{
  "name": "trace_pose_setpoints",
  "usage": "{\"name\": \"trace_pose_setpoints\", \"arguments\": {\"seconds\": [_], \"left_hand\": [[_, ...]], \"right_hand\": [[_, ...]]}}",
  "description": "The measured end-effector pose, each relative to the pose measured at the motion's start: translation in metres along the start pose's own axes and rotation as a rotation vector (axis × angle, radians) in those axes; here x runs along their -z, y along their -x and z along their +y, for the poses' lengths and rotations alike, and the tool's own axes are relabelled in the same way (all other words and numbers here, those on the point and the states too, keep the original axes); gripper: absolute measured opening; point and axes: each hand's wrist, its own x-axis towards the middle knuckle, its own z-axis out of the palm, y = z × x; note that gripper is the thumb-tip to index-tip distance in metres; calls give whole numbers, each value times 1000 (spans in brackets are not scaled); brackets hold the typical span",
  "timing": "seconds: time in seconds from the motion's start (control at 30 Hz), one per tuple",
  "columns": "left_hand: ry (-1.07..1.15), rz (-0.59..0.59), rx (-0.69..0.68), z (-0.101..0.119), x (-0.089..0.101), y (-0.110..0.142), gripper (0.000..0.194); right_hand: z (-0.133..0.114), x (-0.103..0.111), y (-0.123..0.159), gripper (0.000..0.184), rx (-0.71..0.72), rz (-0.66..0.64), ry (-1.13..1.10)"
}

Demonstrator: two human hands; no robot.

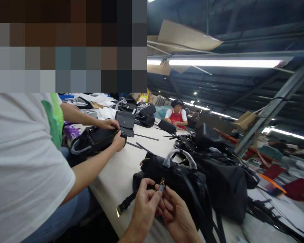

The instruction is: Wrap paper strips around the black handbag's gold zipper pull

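A black handbag (172, 172) lies on the table in front of me, its top handle (179, 155) wrapped in clear film. From its near side hangs a gold-coloured clasp (162, 181) with a small silvery tag (161, 188) below it. My left hand (145, 206) is closed, pinching the tag between thumb and fingers. Closed at the tag's other edge is my right hand (178, 212), its thumb against it; the curled fingers are partly hidden. A black strap with a gold buckle (119, 210) sticks out to the left of my left hand.
At my left a co-worker in a white shirt (27, 152) handles another black bag (96, 138). More black bags (225, 179) are piled at the right. Loose black strips (144, 136) lie on the white table (111, 179). Farther back sits a person in a red apron (176, 117).
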Motion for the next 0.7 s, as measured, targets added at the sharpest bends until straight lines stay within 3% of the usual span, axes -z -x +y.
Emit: {"name": "trace_pose_setpoints", "arguments": {"seconds": [0.1,0.3,0.5,0.6,0.7], "left_hand": [[-12,7,-37,-4,0,0,38],[-135,22,-119,-9,1,-4,27],[-378,29,-198,1,2,-6,12],[-377,23,-207,-12,3,-11,10],[-222,-31,-108,-31,9,-24,19]], "right_hand": [[-6,2,-3,50,-88,-56,-54],[-5,7,-6,51,21,8,227],[-2,5,-11,49,114,49,306],[-1,20,-26,48,94,69,353],[4,46,-46,45,105,63,412]]}}
